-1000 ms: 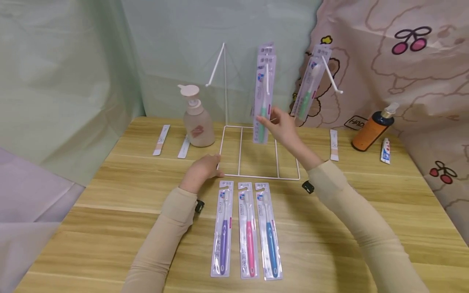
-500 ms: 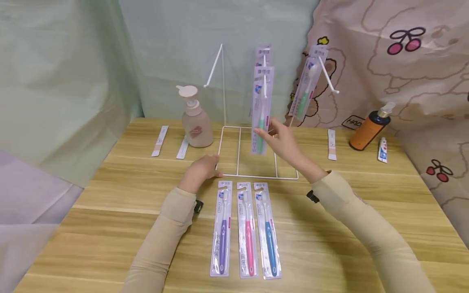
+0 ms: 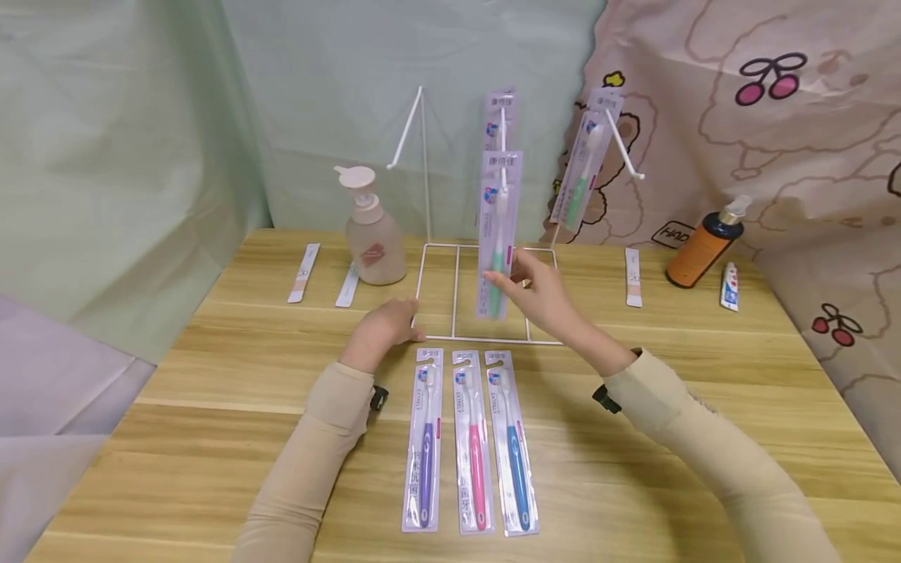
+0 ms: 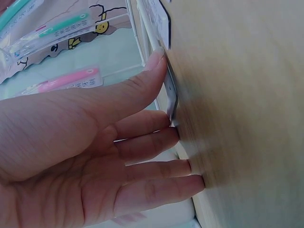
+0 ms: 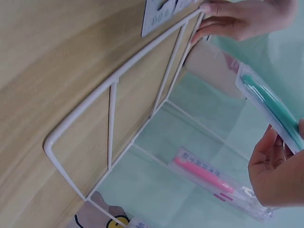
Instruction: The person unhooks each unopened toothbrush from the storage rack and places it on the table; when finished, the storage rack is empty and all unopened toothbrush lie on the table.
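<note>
My right hand [image 3: 538,293] pinches the lower end of a packaged green toothbrush [image 3: 498,242] between thumb and fingers. The pack stands upright near the front end of the rack's middle prong [image 3: 503,133], whose tip shows in front of it. Behind it hangs another pack [image 3: 501,102]; the right wrist view shows a pink toothbrush [image 5: 204,173] there. My left hand [image 3: 383,332] rests at the front left corner of the white wire rack [image 3: 493,339]. Its fingers are fairly straight, fingertips on the table, thumb [image 4: 154,61] at the wire.
Three packaged toothbrushes, purple [image 3: 425,469], pink [image 3: 477,469] and blue [image 3: 518,469], lie in front of the rack. A green one [image 3: 580,172] hangs on the right prong. A pump bottle [image 3: 376,242] stands left, an orange bottle [image 3: 700,250] and small tube [image 3: 730,288] right.
My right hand has drawn the green toothbrush pack forward and down along the middle prong, away from the pack behind it. The left hand has stayed at the rack's corner.
</note>
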Available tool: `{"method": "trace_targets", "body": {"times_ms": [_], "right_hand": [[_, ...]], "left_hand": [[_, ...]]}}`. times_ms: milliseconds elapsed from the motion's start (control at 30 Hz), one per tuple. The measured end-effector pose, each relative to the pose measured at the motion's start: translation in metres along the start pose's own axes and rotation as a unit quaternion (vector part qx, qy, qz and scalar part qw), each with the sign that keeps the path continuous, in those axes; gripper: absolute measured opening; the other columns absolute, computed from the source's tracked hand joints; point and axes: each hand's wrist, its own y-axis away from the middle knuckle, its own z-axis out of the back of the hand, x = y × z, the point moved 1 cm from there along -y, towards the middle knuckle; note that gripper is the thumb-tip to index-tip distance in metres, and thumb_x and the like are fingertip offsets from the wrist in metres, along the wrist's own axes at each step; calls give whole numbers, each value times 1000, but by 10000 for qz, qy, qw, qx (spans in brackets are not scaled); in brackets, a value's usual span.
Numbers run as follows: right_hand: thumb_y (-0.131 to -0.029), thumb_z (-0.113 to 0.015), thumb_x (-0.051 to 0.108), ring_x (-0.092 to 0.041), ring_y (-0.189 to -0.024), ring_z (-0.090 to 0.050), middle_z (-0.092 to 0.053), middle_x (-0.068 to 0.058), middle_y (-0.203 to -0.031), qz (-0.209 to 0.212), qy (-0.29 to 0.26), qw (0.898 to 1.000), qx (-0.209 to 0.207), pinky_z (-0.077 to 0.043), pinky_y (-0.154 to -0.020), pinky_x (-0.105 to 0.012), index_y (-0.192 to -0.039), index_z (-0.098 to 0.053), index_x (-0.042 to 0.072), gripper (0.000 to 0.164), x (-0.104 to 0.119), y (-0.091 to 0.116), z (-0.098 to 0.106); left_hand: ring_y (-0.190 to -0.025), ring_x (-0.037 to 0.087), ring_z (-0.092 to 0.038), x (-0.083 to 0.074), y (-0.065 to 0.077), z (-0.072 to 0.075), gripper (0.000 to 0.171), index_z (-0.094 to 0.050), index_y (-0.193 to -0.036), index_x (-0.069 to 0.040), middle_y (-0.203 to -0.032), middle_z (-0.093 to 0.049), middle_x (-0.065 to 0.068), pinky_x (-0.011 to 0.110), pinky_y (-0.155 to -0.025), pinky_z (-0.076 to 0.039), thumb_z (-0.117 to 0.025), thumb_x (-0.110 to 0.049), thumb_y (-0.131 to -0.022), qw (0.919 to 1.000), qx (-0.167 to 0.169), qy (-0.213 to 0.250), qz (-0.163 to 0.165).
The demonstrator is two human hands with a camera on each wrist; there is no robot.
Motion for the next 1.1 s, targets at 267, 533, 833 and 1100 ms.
{"method": "trace_targets", "body": {"times_ms": [267, 533, 833, 1100], "right_hand": [[-90, -63, 25, -18, -73, -62, -69, -8, -88, 200, 109, 9997, 34, -50, -52, -28, -112, -60, 5, 30, 4, 13, -3], [-89, -63, 25, -19, -73, -61, -68, -7, -86, 198, -76, 9997, 153, -48, -51, -28, -113, -61, 7, 30, 11, 19, 2], [-89, -64, 27, -18, -74, -61, -68, -5, -87, 78, -212, 9995, 206, -50, -59, -30, -111, -62, 8, 29, 12, 18, 4], [-89, -64, 24, -19, -74, -61, -68, -6, -89, 170, -253, 9992, 241, -52, -63, -30, -111, -62, 7, 29, 17, 22, 5]], "left_hand": [[-123, 42, -44, 0, -1, 0, 64, -41, -135, 5, -132, -45, 32, 49, -103, -38, -67, -28, -86, 10000, -16, -8, -35], [-127, 41, -40, 0, 0, 0, 71, -35, -140, 5, -138, -41, 29, 49, -107, -33, -66, -28, -86, 10000, 15, 12, -44], [-129, 42, -38, 0, 0, 0, 73, -33, -141, 5, -139, -39, 29, 49, -108, -33, -66, -29, -86, 10000, 85, 24, -24], [-129, 42, -37, 1, -1, 0, 74, -31, -142, 5, -140, -37, 29, 49, -108, -32, -66, -29, -86, 10000, 60, 19, -11]]}}
